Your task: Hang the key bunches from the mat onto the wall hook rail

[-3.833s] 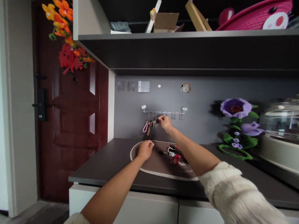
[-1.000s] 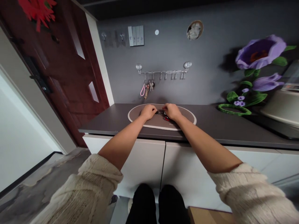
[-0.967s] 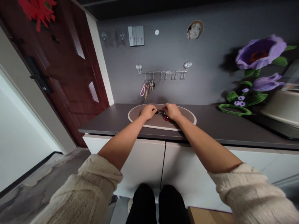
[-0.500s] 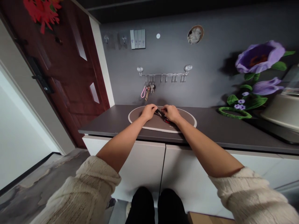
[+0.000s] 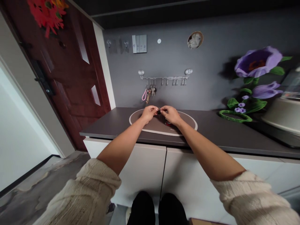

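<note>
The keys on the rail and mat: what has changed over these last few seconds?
The right hand has come down from the hook rail to the oval mat. It and the left hand have met above the mat, pinching a small dark item. The keys with the pink loop still hang on the rail.

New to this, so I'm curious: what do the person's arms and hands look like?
The left sleeve and right sleeve are loose, cream, chunky knit, bunched at the forearms. The left hand and right hand are bare: no gloves, cables or markings show.
</note>
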Motion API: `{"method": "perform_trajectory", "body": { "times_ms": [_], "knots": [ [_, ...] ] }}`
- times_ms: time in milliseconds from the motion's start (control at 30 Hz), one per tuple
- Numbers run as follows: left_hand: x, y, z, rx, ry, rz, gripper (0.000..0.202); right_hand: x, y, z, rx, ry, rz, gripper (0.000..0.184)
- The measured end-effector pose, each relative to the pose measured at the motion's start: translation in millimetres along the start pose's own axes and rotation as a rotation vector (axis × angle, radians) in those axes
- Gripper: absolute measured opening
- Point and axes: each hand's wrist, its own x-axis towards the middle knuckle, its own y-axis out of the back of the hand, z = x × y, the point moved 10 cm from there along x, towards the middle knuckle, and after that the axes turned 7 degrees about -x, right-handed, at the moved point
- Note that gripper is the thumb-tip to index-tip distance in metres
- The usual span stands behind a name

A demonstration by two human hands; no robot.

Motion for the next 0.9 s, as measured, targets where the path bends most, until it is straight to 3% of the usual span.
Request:
{"method": "perform_trajectory", "body": {
  "times_ms": [300, 633, 900],
  "knots": [
    [-1.4, -0.5, -0.7, -0.068, 0.016, 0.003, 0.011, -2.6, 9.9, -1.7, 0.079, -0.058, 0.041, 0.019],
    [-3.9, -7.4, 3.0, -0.088, 0.0, -0.036, 0.013, -0.9, 8.5, 14.9, 0.305, -0.108, 0.082, 0.019],
    [0.0, -5.6, 3.1, 0.132, -0.11, -0.017, 0.016, 0.2, 7.2, 22.6, 0.406, -0.114, 0.097, 0.017]
  ]
}}
